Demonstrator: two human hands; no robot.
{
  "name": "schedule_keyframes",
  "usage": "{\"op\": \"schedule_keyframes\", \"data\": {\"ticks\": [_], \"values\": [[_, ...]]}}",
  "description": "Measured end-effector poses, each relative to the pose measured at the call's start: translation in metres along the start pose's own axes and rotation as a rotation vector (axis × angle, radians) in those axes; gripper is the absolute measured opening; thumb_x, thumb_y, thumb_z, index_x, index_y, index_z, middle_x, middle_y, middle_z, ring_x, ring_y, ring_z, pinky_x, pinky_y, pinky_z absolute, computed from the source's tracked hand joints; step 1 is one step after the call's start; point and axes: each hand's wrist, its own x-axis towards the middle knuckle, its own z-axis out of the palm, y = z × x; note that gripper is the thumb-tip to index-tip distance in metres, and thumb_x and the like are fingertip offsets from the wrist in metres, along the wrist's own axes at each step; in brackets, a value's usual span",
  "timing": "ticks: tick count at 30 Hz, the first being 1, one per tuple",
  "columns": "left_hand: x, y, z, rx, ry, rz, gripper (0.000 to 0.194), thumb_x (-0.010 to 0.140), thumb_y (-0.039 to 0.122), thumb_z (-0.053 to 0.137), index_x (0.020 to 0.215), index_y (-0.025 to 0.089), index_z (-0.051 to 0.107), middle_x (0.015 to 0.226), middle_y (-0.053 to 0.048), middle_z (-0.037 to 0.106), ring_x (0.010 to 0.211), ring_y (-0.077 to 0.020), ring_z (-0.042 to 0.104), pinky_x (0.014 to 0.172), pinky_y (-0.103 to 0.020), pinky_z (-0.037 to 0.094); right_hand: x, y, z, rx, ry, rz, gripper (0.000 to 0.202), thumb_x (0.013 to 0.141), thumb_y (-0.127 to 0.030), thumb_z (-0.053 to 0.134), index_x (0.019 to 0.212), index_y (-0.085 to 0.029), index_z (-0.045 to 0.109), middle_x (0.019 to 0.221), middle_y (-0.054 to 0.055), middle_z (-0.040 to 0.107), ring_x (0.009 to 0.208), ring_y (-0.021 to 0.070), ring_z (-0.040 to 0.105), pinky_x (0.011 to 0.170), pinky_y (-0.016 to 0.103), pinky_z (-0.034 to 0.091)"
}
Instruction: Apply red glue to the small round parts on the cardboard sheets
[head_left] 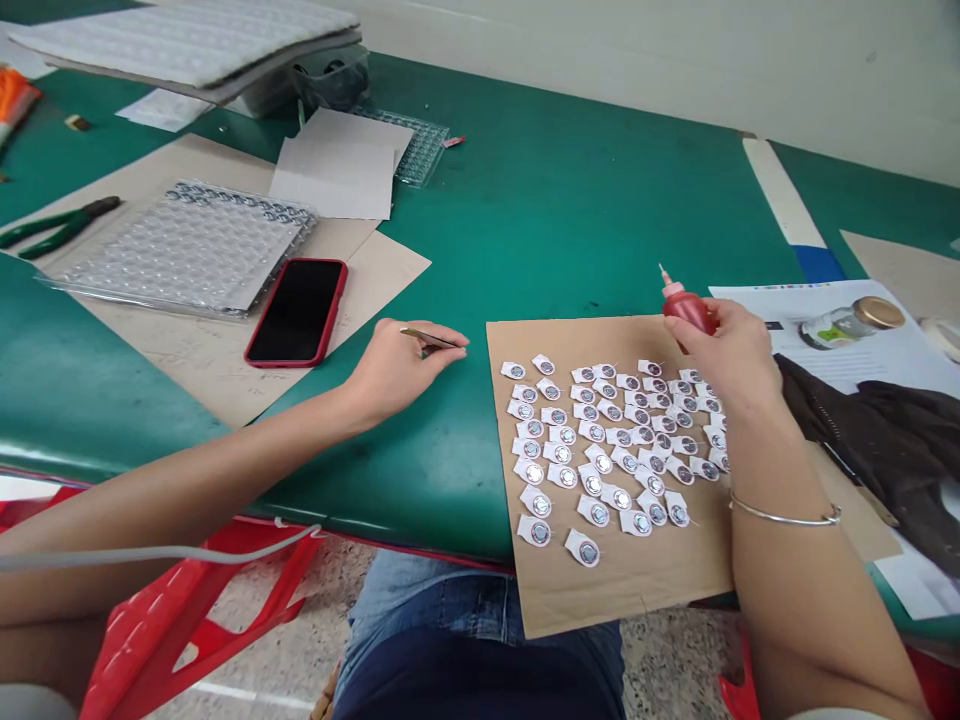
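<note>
My left hand [409,365] is closed on a pair of thin metal tweezers [431,339], just left of a brown paper sheet [615,590]. In my right hand [731,345] is a small squeeze bottle [688,308] of red liquid, its needle tip pointing up and to the left, above the sheet's far right corner. Many small white tabs with round metallic discs [556,452] lie in loose rows on the sheet. My right forearm hides part of the sheet's right side.
A red-cased phone [296,312], clear blister trays [187,250] and green-handled pliers [64,225] lie to the left. A white foam-like stack [187,40] rests on plastic boxes behind. At the right are a glass jar [847,322] and a dark cloth [885,430].
</note>
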Motion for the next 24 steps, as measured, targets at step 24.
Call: {"op": "schedule_keyframes", "data": {"ticks": [24], "values": [[-0.005, -0.008, 0.033, 0.195, -0.209, 0.662, 0.014, 0.087, 0.018, 0.052, 0.1, 0.022, 0.054, 0.098, -0.002, 0.07, 0.086, -0.0138, 0.067, 0.07, -0.026, 0.046, -0.023, -0.049, -0.006, 0.967, -0.112, -0.005, 0.024, 0.073, -0.04, 0.06, 0.091, -0.025, 0.056, 0.103, 0.009, 0.061, 0.093, 0.0199, 0.06, 0.048, 0.029, 0.027]]}}
